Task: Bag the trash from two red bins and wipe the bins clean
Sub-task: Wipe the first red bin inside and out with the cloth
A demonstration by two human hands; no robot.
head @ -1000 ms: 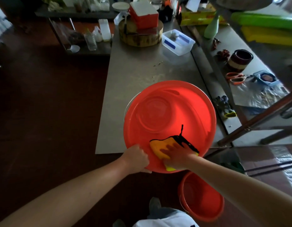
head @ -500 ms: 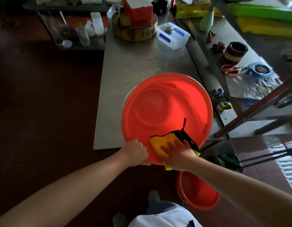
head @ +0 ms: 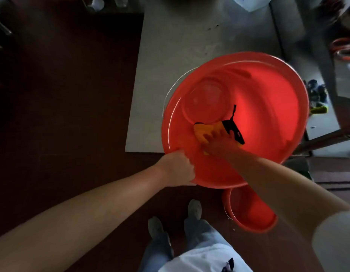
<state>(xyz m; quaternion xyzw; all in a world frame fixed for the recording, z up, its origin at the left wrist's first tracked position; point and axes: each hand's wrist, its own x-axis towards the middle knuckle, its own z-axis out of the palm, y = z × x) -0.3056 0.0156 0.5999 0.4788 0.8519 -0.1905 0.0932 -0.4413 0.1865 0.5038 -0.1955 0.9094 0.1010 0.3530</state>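
Red bin point(head: 268, 91) at the tabletop point(head: 189, 46) edge. Left hand point(head: 178, 169) grips its near rim; right hand point(head: 223, 145), fingers spread, presses a yellow-and-black cloth point(head: 205, 130) against the inner wall. Second red bin point(head: 254, 216) on the floor point(head: 62, 95) below.

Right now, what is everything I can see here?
large bin: one, red, overhanging the table's near edge
small bin: one, red, on the floor below
cloth: one, yellow with black trim, inside the large bin
table: one, grey metal, ahead
scissors: one pair, orange handles, far right, blurred
shoes: two, grey, on the floor
left hand: one, grips the large bin's rim
right hand: one, presses the cloth
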